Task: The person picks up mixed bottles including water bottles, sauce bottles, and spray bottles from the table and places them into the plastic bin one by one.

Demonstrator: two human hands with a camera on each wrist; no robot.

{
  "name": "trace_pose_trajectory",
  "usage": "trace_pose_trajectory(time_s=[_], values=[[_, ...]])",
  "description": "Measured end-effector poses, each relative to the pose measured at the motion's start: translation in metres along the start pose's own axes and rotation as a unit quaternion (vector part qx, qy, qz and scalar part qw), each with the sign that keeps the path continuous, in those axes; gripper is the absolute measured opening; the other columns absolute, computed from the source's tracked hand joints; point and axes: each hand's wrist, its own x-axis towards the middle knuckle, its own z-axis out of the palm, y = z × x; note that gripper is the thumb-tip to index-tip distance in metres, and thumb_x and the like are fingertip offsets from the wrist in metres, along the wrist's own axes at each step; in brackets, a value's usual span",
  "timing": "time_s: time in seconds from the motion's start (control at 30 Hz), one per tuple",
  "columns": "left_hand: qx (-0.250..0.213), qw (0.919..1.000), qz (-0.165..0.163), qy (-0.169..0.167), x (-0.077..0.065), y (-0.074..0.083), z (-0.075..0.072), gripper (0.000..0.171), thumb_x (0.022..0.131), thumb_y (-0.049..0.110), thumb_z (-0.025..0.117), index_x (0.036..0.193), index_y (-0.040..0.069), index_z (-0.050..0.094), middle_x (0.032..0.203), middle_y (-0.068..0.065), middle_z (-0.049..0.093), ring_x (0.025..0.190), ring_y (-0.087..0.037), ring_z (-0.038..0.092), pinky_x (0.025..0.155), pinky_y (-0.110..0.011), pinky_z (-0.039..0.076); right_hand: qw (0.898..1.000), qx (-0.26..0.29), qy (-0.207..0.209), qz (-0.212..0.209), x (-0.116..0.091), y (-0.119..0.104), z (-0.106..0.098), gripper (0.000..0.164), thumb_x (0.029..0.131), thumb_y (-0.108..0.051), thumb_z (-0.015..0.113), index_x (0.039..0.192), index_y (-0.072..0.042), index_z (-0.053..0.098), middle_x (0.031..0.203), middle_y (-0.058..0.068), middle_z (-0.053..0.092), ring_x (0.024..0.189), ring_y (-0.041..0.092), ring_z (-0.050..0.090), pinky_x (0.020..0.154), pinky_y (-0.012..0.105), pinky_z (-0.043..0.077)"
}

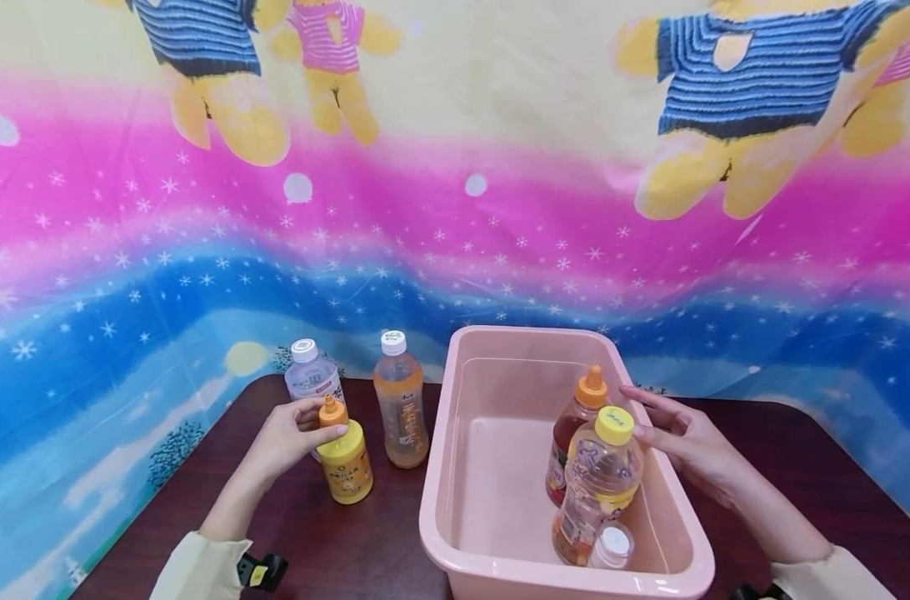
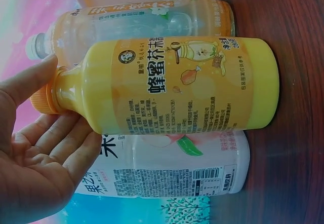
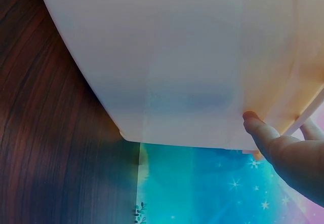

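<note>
My left hand [image 1: 284, 437] grips a yellow squeeze bottle [image 1: 346, 471] round its orange nozzle cap and neck. The bottle stands upright on the dark table; in the left wrist view its printed label [image 2: 177, 82] faces the camera. Just behind it are a clear bottle with a white cap [image 1: 305, 353] and an orange-tinted drink bottle [image 1: 402, 408]. At the right rim of a pink tub [image 1: 438, 500], my right hand [image 1: 687, 437] rests with its fingers fairly straight. The right wrist view has the thumb [image 3: 260, 130] against the tub's outer wall.
Inside the tub's right side stand a red bottle with an orange nozzle [image 1: 567, 429], a clear bottle with a yellow cap [image 1: 601, 475] and a small white-capped bottle [image 1: 614, 546]. A printed backdrop [image 1: 455, 250] hangs behind the wooden table [image 1: 312, 550].
</note>
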Motion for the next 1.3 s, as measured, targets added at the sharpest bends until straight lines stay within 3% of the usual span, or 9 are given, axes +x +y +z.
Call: trace_pose_trajectory(time_s=[0.23,0.53,0.73,1.03,1.2,1.3], values=[[0.002,0.9999,0.008,0.009,0.0,0.0,0.002,0.055,0.081,0.022,0.069,0.124,-0.008,0.05,0.116,-0.025,0.058,0.106,-0.035,0.057,0.081,-0.042,0.052,1.0,-0.006,0.004,0.006,0.001,0.001,0.0,0.045,0.092,-0.013,0.053,0.133,-0.031,0.046,0.112,-0.004,0.055,0.094,0.009,0.062,0.072,0.042,0.054],[0.014,0.9994,0.017,0.027,-0.001,0.002,0.004,0.05,0.08,0.02,0.07,0.12,-0.006,0.056,0.111,-0.024,0.061,0.102,-0.033,0.059,0.077,-0.039,0.053,1.0,-0.016,0.007,0.02,0.001,-0.003,0.003,0.047,0.092,-0.017,0.054,0.137,-0.024,0.042,0.118,0.003,0.051,0.095,0.01,0.061,0.074,0.046,0.052],[0.025,0.9989,0.023,0.032,-0.001,0.005,0.005,0.052,0.08,0.022,0.07,0.121,-0.007,0.055,0.112,-0.025,0.06,0.102,-0.034,0.059,0.075,-0.039,0.054,0.999,-0.024,0.007,0.02,0.001,-0.004,0.002,0.049,0.092,-0.018,0.054,0.139,-0.02,0.039,0.121,0.009,0.049,0.096,0.009,0.061,0.075,0.046,0.052],[0.02,0.9981,0.029,0.05,-0.006,0.015,-0.001,0.056,0.081,0.026,0.069,0.125,-0.005,0.052,0.116,-0.024,0.058,0.107,-0.034,0.056,0.077,-0.039,0.053,1.0,-0.01,0.0,0.012,0.001,-0.002,-0.001,0.046,0.092,-0.014,0.053,0.136,-0.026,0.043,0.114,0.001,0.054,0.094,0.01,0.062,0.073,0.043,0.053],[0.017,0.9971,0.04,0.063,-0.01,0.023,-0.004,0.059,0.082,0.029,0.068,0.126,-0.006,0.05,0.118,-0.025,0.056,0.109,-0.035,0.055,0.082,-0.043,0.051,1.0,-0.019,0.001,0.013,0.001,-0.004,0.0,0.049,0.092,-0.016,0.054,0.139,-0.02,0.039,0.121,0.01,0.05,0.096,0.009,0.061,0.074,0.044,0.053],[0.02,0.996,0.05,0.071,-0.012,0.028,-0.006,0.061,0.081,0.03,0.068,0.125,-0.007,0.049,0.118,-0.025,0.056,0.107,-0.035,0.056,0.083,-0.043,0.05,1.0,-0.016,0.0,0.012,0.001,-0.003,-0.001,0.048,0.092,-0.015,0.054,0.138,-0.022,0.041,0.12,0.009,0.051,0.096,0.009,0.061,0.073,0.043,0.053]])
